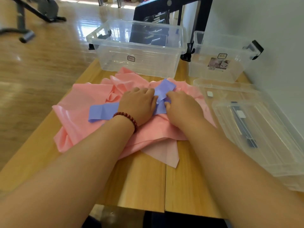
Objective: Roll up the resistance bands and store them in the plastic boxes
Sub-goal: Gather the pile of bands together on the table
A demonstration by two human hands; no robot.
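Note:
A purple resistance band (164, 87) lies crumpled across a heap of pink resistance bands (79, 112) in the middle of the wooden table (144, 183). My left hand (139, 105), with a red bead bracelet at the wrist, rests on the purple band, its fingers curled over the band's middle. My right hand (182, 105) pinches the same band just to the right. One end of the purple band sticks out to the left of my left wrist. A large clear plastic box (139, 63) stands open behind the heap, with a smaller clear box (218, 68) to its right.
Two clear lids (256, 129) lie stacked along the table's right side beside a white wall. The table's left edge drops to a glossy wooden floor. Black exercise equipment (32, 15) stands at the far left, a dark frame at the back.

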